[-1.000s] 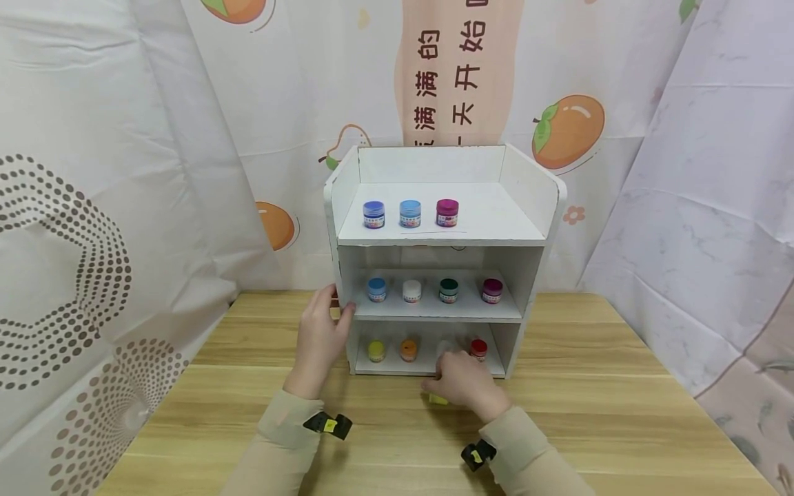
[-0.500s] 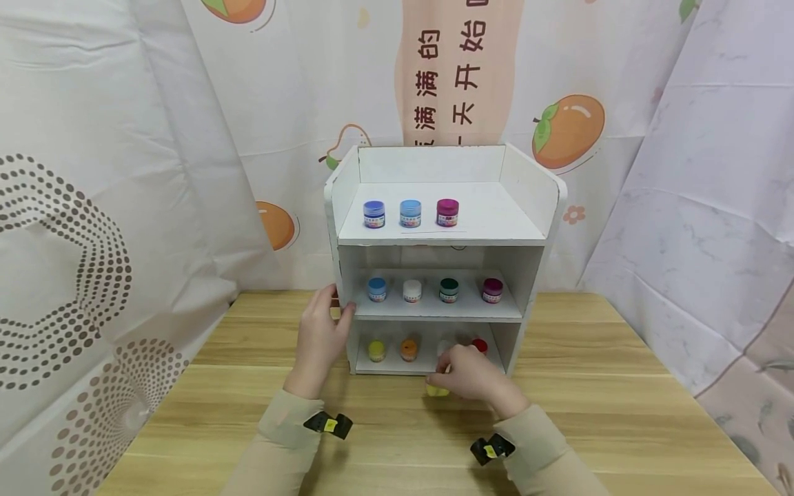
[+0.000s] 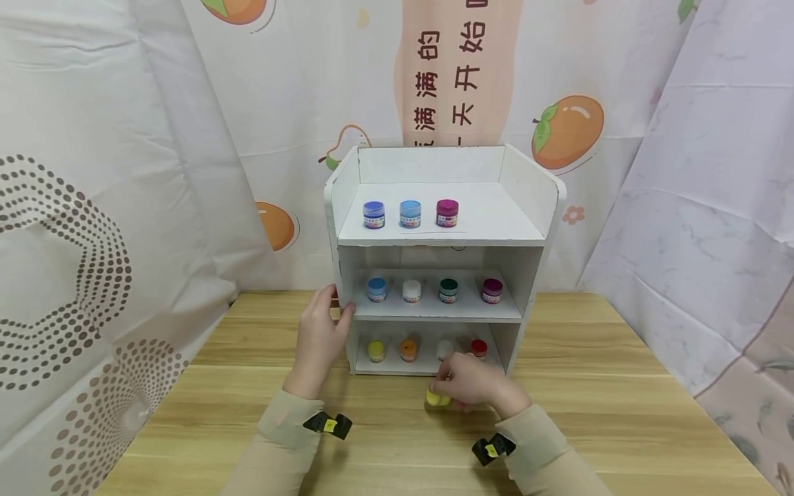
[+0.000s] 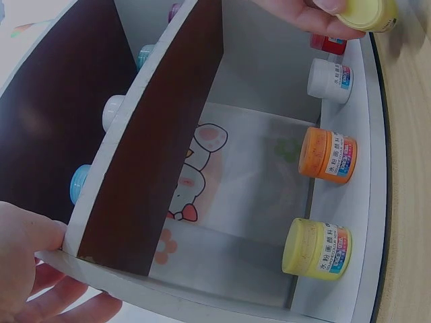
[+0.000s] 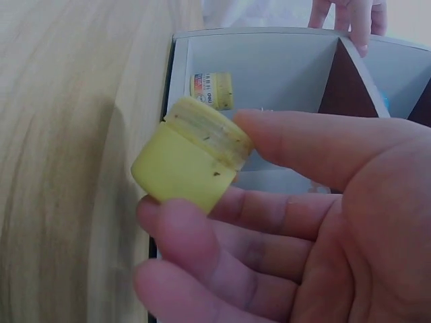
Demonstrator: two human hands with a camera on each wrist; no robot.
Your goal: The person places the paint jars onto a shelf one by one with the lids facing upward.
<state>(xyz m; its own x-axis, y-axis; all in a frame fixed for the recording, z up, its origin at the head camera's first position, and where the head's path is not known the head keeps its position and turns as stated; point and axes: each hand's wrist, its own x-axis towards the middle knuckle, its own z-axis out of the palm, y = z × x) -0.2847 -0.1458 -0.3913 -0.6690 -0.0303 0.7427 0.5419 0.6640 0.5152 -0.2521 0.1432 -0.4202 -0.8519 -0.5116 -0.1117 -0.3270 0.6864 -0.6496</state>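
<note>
A small white shelf unit (image 3: 434, 165) stands on the table, and my left hand (image 3: 319, 337) grips its left side panel, thumb on the front edge and fingers round the outside. In front of the bottom shelf, my right hand (image 3: 474, 381) pinches a yellow paint jar (image 5: 188, 158) between thumb and fingers, tilted in the right wrist view. Behind it on the bottom shelf sit a yellow jar (image 4: 316, 249), an orange jar (image 4: 328, 156), a white jar (image 4: 330, 81) and a red jar (image 3: 478, 347), the last partly covered by my right hand.
Blue (image 3: 376, 289), white (image 3: 412, 291), dark green (image 3: 449, 290) and purple (image 3: 492, 290) jars line the middle shelf. On top stand dark blue (image 3: 374, 215), light blue (image 3: 410, 213) and magenta (image 3: 447, 213) jars. A printed curtain hangs behind the wooden table (image 3: 595, 386).
My right hand has shifted slightly right and dipped a little, turning the yellow paint jar so more of it shows. My left hand stays in place on the shelf unit.
</note>
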